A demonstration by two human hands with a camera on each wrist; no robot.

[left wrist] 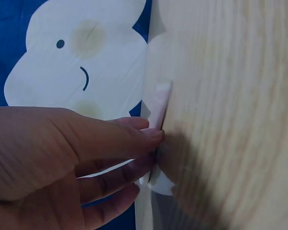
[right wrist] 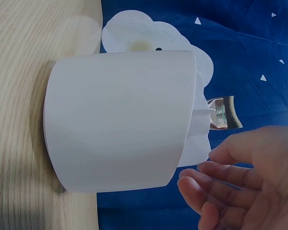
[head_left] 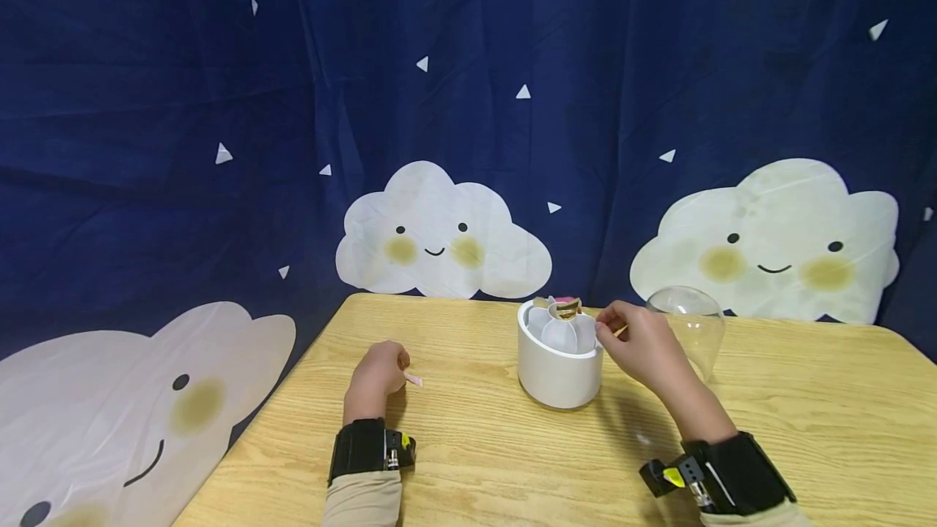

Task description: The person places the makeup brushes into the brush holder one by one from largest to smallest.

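Observation:
My left hand (head_left: 381, 368) pinches a small, flat, pale pink strip (left wrist: 159, 105) between thumb and fingers, low over the table's left part. A white round pot (head_left: 560, 376) with a slanted rim stands right of the middle. Inside it sits a white petal-shaped insert (head_left: 560, 336), with a shiny gold piece (head_left: 567, 311) rising from its centre and a bit of pink behind that. My right hand (head_left: 640, 340) is at the pot's right side, pinching the edge of one white petal (right wrist: 197, 153) between thumb and index finger. Its other fingers are loosely bent beside the rim.
A clear transparent dome-like vessel (head_left: 691, 324) stands behind my right hand, partly covered by it. The wooden table (head_left: 468, 462) reaches back to a dark blue curtain (head_left: 454, 120) printed with white clouds and triangles.

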